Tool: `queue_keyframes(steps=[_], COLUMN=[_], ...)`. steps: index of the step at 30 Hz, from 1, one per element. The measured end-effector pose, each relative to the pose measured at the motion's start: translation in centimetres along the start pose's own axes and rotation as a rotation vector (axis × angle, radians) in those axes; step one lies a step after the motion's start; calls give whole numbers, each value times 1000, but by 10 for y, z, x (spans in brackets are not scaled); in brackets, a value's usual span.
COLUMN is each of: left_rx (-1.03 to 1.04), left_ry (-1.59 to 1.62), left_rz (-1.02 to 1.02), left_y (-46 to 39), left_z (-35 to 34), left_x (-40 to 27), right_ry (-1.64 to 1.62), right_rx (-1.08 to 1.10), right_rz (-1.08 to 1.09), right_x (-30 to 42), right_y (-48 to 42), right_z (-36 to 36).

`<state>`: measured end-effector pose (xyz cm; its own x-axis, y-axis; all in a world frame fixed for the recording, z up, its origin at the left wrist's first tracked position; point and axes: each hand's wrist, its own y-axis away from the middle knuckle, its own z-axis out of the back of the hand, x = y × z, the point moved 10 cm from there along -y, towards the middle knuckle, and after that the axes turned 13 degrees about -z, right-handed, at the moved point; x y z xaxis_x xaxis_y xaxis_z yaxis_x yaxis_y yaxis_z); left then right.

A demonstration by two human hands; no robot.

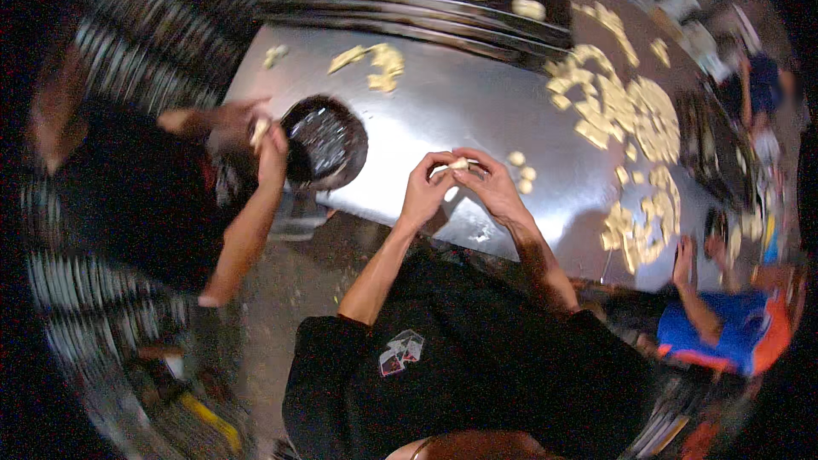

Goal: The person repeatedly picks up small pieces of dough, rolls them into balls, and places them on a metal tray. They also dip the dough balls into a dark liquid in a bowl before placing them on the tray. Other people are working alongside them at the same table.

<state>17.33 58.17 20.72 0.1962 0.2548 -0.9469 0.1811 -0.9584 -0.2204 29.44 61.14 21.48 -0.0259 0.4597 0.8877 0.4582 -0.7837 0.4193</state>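
Note:
Both my left hand [427, 186] and my right hand [491, 184] hold one small pale dough piece [459, 164] between their fingertips, above the metal table [409, 121]. Just right of my right hand lie several small dough balls [525, 174]. A dark round bowl [327, 140] with a glossy inside stands to the left of my hands. Beyond them, a curved group of dough pieces [385, 64] rests on the table, with a few small bits [275, 55] farther left.
Stacked dark trays [415, 13] bearing shaped dough line the far edge. Many cut dough pieces [601, 99] spread over the right side. A co-worker in black [147, 191] handles dough at the left; another in blue [716, 326] stands at the right. Racks of trays [147, 32] rise at far left.

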Motion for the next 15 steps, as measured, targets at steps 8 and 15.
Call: queue_keyframes(steps=[8, 15], left_rx=[-502, -595], left_ry=[-36, -679], left_rz=[240, -29], left_y=[97, 123], left_z=[127, 158], left_x=[-17, -72], right_ry=[-324, -256], right_rx=[486, 814], right_rz=[-560, -825], right_x=[-61, -63], right_y=[-16, -28], right_z=[-125, -205])
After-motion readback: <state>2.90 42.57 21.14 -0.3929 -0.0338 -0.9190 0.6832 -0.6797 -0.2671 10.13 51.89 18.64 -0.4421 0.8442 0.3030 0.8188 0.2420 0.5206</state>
